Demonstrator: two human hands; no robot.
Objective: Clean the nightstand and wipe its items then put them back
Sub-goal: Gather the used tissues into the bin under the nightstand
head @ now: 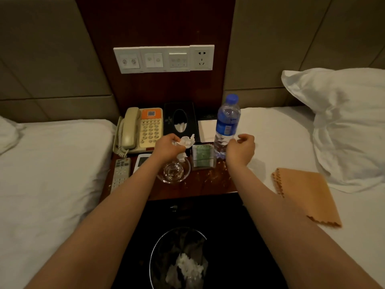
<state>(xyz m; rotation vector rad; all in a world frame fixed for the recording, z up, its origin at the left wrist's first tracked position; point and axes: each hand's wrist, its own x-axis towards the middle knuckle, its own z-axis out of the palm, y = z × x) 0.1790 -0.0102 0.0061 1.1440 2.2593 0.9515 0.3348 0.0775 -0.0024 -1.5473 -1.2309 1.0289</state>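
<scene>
1. Left hand [167, 147] closed around a crumpled white tissue [186, 142], held over a clear glass ashtray [174, 173] on the nightstand [210, 185].
2. Right hand [242, 147] curled into a loose fist, holding nothing, just beside the lower part of a water bottle [227, 122]; contact with the bottle impossible to tell.
3. Bottle upright at the nightstand's right edge, with blue cap and blue label; label writing too blurred to read.
4. Beige telephone [143, 130] at the back left, with an orange panel above the keypad; print on it unreadable.
5. Black tissue box [180, 117] beside the telephone, white tissue showing in its oval slot; white notepad [206, 130] between box and bottle.
6. Clear holder [203, 158] with green packets in front of the notepad; print not legible.
7. Grey remote control [121, 174] at the front left, beside a small white device [141, 160] partly hidden by the left forearm.
8. Dark glossy wood top, pale specks scattered near the front right.
9. White beds on both sides; folded orange cloth [308, 197] on the right bed, near a white pillow [343, 122].
10. White switch panel [164, 59] with a socket on the wood wall above; round bin [183, 236] on the floor below, crumpled white paper inside.
</scene>
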